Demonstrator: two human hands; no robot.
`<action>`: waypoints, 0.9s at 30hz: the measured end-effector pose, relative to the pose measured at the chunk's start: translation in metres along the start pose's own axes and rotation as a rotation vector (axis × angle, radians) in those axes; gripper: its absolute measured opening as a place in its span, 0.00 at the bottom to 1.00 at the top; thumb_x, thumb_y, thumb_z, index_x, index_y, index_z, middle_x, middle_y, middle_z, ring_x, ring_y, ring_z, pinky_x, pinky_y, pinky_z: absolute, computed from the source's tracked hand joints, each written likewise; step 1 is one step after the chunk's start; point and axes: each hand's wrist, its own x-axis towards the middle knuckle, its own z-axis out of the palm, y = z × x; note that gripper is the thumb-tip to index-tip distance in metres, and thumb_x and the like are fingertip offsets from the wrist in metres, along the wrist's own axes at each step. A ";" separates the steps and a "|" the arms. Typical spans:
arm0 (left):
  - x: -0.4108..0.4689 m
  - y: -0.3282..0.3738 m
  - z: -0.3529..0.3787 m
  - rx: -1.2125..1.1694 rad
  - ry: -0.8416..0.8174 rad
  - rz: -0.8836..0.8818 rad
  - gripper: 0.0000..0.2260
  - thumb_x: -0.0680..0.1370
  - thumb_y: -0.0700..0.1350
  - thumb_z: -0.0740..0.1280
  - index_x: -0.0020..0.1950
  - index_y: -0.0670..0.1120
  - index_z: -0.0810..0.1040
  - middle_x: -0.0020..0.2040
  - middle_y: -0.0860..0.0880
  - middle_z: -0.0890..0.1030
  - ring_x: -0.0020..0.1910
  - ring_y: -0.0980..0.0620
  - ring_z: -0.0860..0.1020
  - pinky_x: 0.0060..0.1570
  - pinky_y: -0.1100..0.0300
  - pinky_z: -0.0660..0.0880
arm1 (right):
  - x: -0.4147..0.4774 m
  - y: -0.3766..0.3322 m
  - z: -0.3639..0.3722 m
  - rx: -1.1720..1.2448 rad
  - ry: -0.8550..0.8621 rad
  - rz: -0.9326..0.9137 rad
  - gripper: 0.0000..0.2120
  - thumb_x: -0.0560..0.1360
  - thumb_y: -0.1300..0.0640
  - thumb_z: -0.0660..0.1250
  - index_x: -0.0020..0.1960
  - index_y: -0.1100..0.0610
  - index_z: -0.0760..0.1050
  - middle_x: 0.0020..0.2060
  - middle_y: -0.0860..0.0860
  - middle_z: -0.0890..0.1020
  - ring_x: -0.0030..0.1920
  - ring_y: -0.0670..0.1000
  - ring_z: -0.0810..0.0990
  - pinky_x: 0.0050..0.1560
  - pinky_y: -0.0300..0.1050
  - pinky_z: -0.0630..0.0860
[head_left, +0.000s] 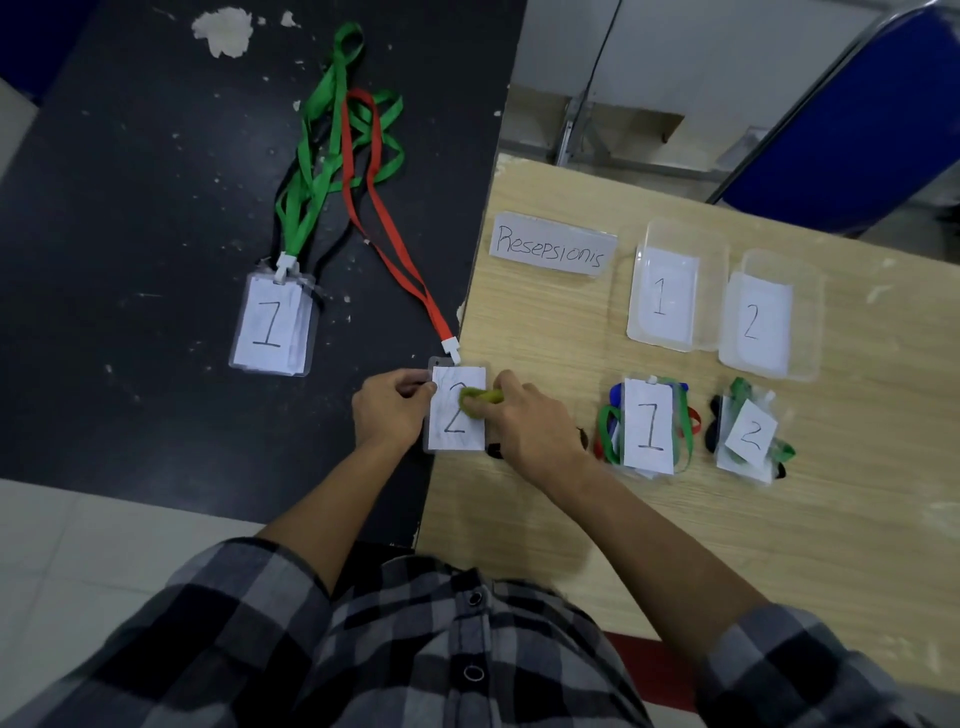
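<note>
Plainly, left hand (390, 411) pinches badge (453, 434), right hand (531, 427) grips yellowish wad (480, 398).

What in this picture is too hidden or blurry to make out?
1. Head view: the yellow-green thing pinched by the right hand is blurred and half covered by that hand; I cannot tell what it is.
2. Head view: the small dark thing beside the badge marked 2 is mostly hidden under that hand.
</note>
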 end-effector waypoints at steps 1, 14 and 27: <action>0.000 0.000 0.000 -0.001 0.000 -0.002 0.07 0.75 0.45 0.74 0.53 0.49 0.86 0.44 0.53 0.85 0.45 0.56 0.83 0.50 0.55 0.81 | -0.002 0.005 0.000 -0.002 0.010 0.010 0.27 0.76 0.60 0.67 0.71 0.41 0.68 0.55 0.54 0.68 0.46 0.56 0.74 0.35 0.50 0.72; 0.001 0.000 0.001 0.021 0.007 -0.023 0.06 0.75 0.45 0.74 0.52 0.50 0.85 0.45 0.53 0.85 0.45 0.55 0.83 0.52 0.52 0.81 | -0.014 0.007 0.003 0.038 0.035 0.047 0.24 0.78 0.59 0.66 0.69 0.39 0.71 0.56 0.53 0.69 0.49 0.56 0.75 0.39 0.51 0.76; 0.001 0.001 0.002 0.044 0.005 -0.026 0.07 0.75 0.46 0.73 0.53 0.49 0.85 0.46 0.53 0.84 0.47 0.55 0.82 0.53 0.54 0.80 | -0.018 -0.006 0.007 0.066 0.069 0.094 0.23 0.78 0.58 0.66 0.70 0.42 0.71 0.56 0.54 0.70 0.48 0.57 0.76 0.36 0.48 0.70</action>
